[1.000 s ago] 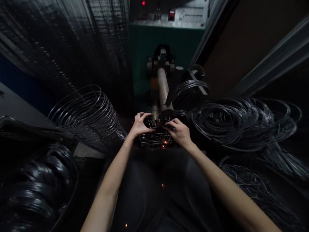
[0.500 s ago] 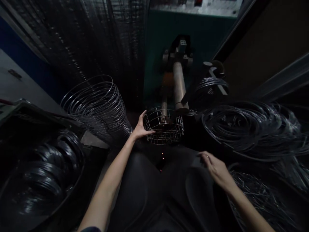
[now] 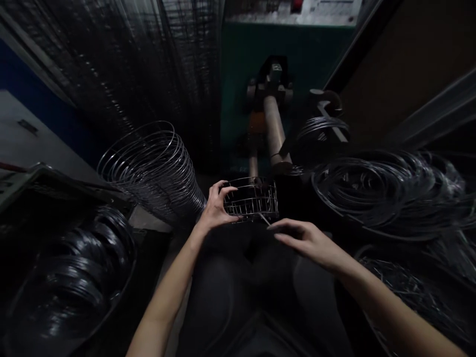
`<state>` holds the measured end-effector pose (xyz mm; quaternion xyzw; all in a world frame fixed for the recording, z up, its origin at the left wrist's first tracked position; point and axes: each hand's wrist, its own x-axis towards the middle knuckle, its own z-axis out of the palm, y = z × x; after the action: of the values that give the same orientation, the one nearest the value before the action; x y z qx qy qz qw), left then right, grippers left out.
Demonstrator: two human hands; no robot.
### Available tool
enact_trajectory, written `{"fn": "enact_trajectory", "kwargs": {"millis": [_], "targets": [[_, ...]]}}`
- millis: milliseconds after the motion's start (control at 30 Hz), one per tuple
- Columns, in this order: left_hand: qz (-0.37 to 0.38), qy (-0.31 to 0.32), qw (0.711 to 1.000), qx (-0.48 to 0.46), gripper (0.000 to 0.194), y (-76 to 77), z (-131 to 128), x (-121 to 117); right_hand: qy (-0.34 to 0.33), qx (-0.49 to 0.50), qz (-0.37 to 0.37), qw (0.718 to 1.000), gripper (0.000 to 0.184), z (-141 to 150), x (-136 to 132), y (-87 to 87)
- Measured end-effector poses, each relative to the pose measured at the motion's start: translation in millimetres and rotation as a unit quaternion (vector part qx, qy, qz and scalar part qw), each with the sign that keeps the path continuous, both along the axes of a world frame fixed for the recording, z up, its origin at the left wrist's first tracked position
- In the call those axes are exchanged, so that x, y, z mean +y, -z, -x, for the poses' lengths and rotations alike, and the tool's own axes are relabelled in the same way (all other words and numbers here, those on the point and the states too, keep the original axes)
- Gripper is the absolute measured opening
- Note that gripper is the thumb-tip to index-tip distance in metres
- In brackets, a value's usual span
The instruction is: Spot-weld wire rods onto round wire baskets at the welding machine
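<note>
A round wire basket (image 3: pixel 251 206) sits at the end of the machine's lower arm, tilted so its mesh shows. My left hand (image 3: pixel 214 208) grips its left side, thumb below and fingers curled over the rim. From the right, my right hand (image 3: pixel 307 240) reaches to the basket's near edge. Between its thumb and fingertips is a short thin metal rod (image 3: pixel 264 219), whose far end meets or nearly meets the basket's lower rim. Just above the basket, the thick cylindrical upper arm (image 3: pixel 274 124) of the machine points down toward me.
Stacked wire rings (image 3: pixel 156 163) rise on the left, beside a bin of coiled wire rings (image 3: pixel 82 263). On the right lie more wire rings (image 3: pixel 372 193) and a container of short wire pieces (image 3: pixel 405 287). The green machine body (image 3: pixel 245 54) stands ahead.
My right hand has come from above my right thigh leftward to the basket, with the rod. The basket has tilted and shifted slightly, and sparks below it are gone.
</note>
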<state>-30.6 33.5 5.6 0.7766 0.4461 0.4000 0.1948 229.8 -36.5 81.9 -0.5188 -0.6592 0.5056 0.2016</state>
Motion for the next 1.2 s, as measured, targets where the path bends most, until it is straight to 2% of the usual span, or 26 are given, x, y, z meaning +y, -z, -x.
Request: {"fn": "enact_trajectory", "kwargs": {"millis": [100, 167, 267, 367, 433, 500, 600, 667, 767, 867, 933, 1200], "targets": [[-0.013, -0.012, 0.999, 0.040, 0.069, -8.5, -1.2, -3.8, -0.017, 0.015, 0.084, 0.996, 0.041, 27.2, 24.6, -16.2], [-0.024, -0.010, 0.999, 0.042, 0.065, -9.3, -0.9, -3.1, -0.001, 0.018, 0.092, 0.996, 0.035, 36.7, 39.2, -17.4], [-0.013, -0.008, 1.000, 0.026, 0.062, -5.3, 0.3, -1.6, 0.007, 0.007, 0.030, 0.999, 0.023, 46.4, 53.7, -17.6], [0.020, -0.011, 1.000, 0.003, 0.062, 1.7, -0.2, -2.4, -0.027, -0.068, -0.087, 0.993, 0.017, 57.1, 57.3, -19.9], [0.037, -0.011, 0.999, -0.013, 0.062, 6.5, -2.4, -4.7, -0.073, -0.178, -0.181, 0.965, 0.018, 64.1, 54.0, -19.5], [0.044, -0.001, 0.999, -0.022, 0.061, 10.5, -5.8, -7.8, -0.125, -0.306, -0.258, 0.908, 0.022, 68.6, 47.6, -15.3], [0.048, 0.022, 0.998, -0.019, 0.063, 12.9, -12.7, -11.7, -0.189, -0.422, -0.312, 0.830, 0.028, 66.8, 35.8, -4.1], [0.052, 0.023, 0.998, -0.014, 0.065, 10.8, -18.3, -13.0, -0.209, -0.452, -0.322, 0.805, 0.029, 60.2, 28.7, 3.1], [0.048, 0.023, 0.999, 0.005, 0.066, 1.7, -28.1, -13.7, -0.202, -0.479, -0.338, 0.785, 0.029, 46.2, 21.2, 9.7], [0.034, 0.027, 0.998, 0.035, 0.065, -9.6, -37.4, -13.5, -0.182, -0.474, -0.372, 0.777, 0.032, 32.8, 17.8, 12.8], [0.029, 0.025, 0.998, 0.055, 0.066, -14.3, -41.6, -12.6, -0.171, -0.455, -0.386, 0.784, 0.034, 25.9, 17.6, 14.3], [0.012, 0.035, 0.996, 0.085, 0.076, -14.7, -43.9, -6.6, -0.151, -0.383, -0.393, 0.822, 0.035, 12.5, 22.3, 22.6]]}}
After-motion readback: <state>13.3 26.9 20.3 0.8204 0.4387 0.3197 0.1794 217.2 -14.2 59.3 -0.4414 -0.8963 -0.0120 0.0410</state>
